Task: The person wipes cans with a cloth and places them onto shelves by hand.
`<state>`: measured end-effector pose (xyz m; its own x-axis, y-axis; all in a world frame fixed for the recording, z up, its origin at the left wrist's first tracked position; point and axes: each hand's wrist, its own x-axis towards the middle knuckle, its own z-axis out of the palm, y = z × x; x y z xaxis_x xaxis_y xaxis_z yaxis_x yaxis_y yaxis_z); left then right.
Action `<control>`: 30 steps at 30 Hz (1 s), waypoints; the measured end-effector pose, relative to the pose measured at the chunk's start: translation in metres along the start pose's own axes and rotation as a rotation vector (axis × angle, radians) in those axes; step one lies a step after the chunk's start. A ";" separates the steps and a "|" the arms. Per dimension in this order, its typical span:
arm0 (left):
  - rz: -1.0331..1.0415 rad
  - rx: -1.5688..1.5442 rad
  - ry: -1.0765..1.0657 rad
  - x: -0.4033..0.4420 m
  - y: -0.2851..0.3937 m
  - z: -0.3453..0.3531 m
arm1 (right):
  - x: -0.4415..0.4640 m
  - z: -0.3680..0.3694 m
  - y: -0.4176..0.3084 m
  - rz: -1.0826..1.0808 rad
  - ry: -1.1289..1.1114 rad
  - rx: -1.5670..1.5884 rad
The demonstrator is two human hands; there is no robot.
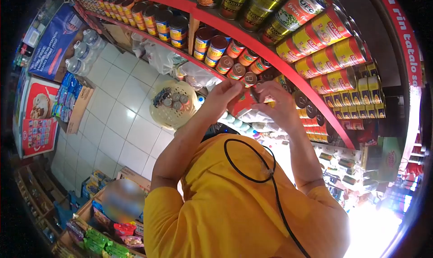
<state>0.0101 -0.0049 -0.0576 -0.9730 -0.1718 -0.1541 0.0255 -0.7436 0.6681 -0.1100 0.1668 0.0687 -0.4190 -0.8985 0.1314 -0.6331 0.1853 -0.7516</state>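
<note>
In front of my chest, close to the shelf of small tins, my left hand [222, 98] is closed around a small red-labelled can [244, 100]. The can lies tilted between both hands, partly covered by fingers. Its dark end faces my right hand [278, 104], whose thumb and curled fingers close on that end. Just beyond them stand small red tins [237, 71] with metal lids. Blue-and-yellow cans [217, 48] are stacked to their left.
Overhead, a red-edged shelf [261, 44] bears large yellow-and-red cans [331, 30]. Below left, a cream perforated basket [158, 114] holds several tins. Water bottles [81, 53] and a carton of blue packets [83, 100] stand across the tiled floor [115, 123]. A black cable [279, 208] hangs over my yellow shirt.
</note>
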 end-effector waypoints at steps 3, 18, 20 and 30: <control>0.002 -0.023 0.026 0.003 0.001 0.008 | -0.004 -0.017 0.004 -0.022 0.069 -0.133; 0.109 0.281 -0.013 0.008 -0.032 0.005 | -0.026 -0.011 0.046 0.053 0.251 -0.120; 0.121 0.296 0.036 0.010 -0.039 0.011 | -0.025 -0.006 0.031 0.218 0.281 -0.114; 0.303 0.300 0.028 0.019 -0.051 0.018 | -0.017 -0.020 0.040 0.152 0.213 0.013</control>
<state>-0.0138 0.0418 -0.0815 -0.9253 -0.3738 0.0646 0.2370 -0.4366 0.8679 -0.1410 0.1968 0.0493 -0.6370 -0.7565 0.1484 -0.5446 0.3053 -0.7812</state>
